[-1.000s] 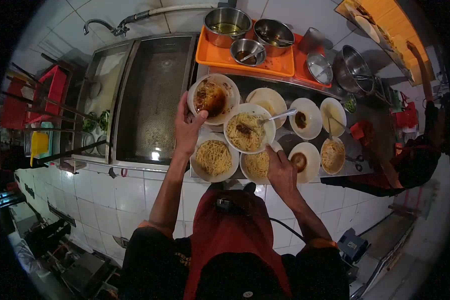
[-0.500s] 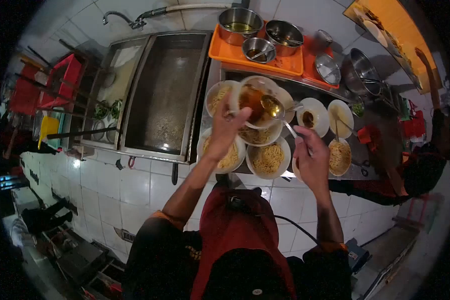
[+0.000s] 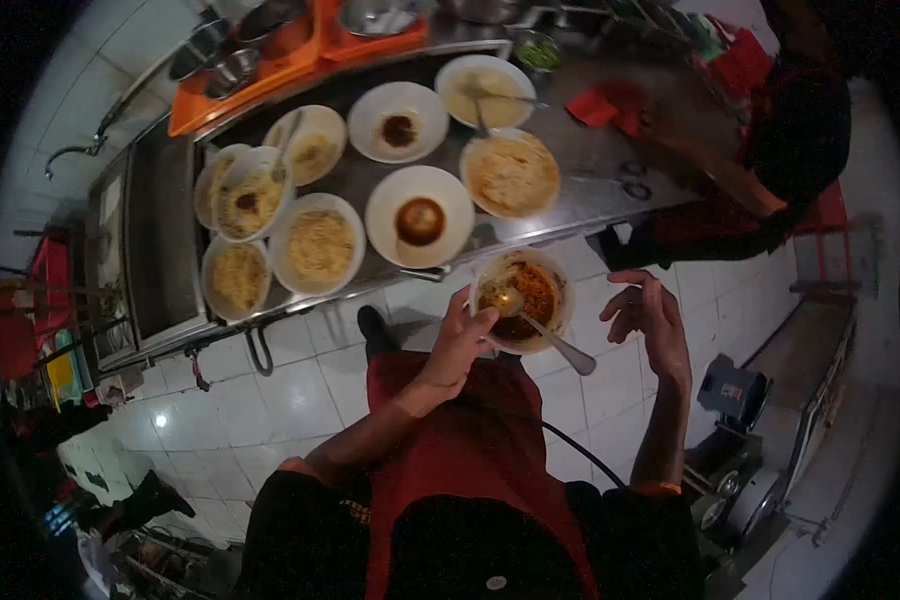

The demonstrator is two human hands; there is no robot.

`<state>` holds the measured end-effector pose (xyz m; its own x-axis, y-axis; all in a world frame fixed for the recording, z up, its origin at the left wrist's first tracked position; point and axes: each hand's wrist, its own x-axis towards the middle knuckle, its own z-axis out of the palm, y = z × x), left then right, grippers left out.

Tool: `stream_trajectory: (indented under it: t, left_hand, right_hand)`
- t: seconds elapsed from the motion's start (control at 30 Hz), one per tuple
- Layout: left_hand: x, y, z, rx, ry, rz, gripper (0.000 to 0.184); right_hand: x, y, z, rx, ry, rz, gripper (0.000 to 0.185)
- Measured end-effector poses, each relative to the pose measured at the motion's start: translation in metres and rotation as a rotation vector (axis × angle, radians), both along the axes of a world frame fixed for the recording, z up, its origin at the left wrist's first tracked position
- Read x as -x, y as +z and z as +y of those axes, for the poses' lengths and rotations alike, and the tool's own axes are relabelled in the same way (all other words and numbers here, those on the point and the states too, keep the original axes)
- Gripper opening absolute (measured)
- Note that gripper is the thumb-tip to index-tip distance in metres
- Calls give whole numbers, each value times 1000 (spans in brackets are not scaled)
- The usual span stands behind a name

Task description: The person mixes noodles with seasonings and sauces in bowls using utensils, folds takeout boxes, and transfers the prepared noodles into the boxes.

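Observation:
My left hand (image 3: 453,355) grips the near-left rim of a bowl (image 3: 568,300) in front of my apron, just off the counter's front edge. Inside is a dark red, oily sauce with bits in it. A metal spoon (image 3: 567,352) rests in the bowl, its handle sticking out over the rim toward the lower right. To the right of the bowl, my right hand (image 3: 653,325) is in the air, fingers apart and loosely bent, touching nothing. Closest on the counter are a white bowl (image 3: 385,205) with brown sauce and a bowl of noodles (image 3: 510,172).
More bowls of noodles (image 3: 320,245) stand on the steel counter (image 3: 580,170) at the left, and a bowl of pale liquid (image 3: 490,90) at the back. Orange trays (image 3: 300,65) hold metal pots. Scissors (image 3: 633,180) lie at the right, near another person's arm (image 3: 725,175).
My view has swung to the right. The sauce bowl has come from above the noodle bowls to in front of me. My right hand has let go of the spoon, which now rests in the bowl.

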<state>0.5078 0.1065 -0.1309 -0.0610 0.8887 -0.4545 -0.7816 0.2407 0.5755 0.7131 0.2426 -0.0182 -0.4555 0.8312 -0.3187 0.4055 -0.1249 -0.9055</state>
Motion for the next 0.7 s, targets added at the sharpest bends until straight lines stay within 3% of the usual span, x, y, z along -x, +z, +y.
stream_trajectory:
  t: [0.23,0.27,0.37,0.53,0.6,0.7]
  left_hand:
    - [-170,-156,71,242,103,-120,50]
    - [-173,-192,76,233,150,-175,58]
    - [-194,-256,121,244,253,15,48]
    - [-191,-319,209,222,429,238,48]
    - [-181,-336,247,398,670,202,52]
    - [-154,-362,289,456,677,328,61]
  right_hand:
    - [-197,-145,33,159,-161,31,60]
    - [-203,-163,33,187,-165,21,60]
    - [-242,-215,25,264,-264,29,62]
    - [-284,-283,19,335,-409,44,64]
    - [-295,-300,14,315,-397,79,65]
    - [-298,-303,11,383,-431,78,65]
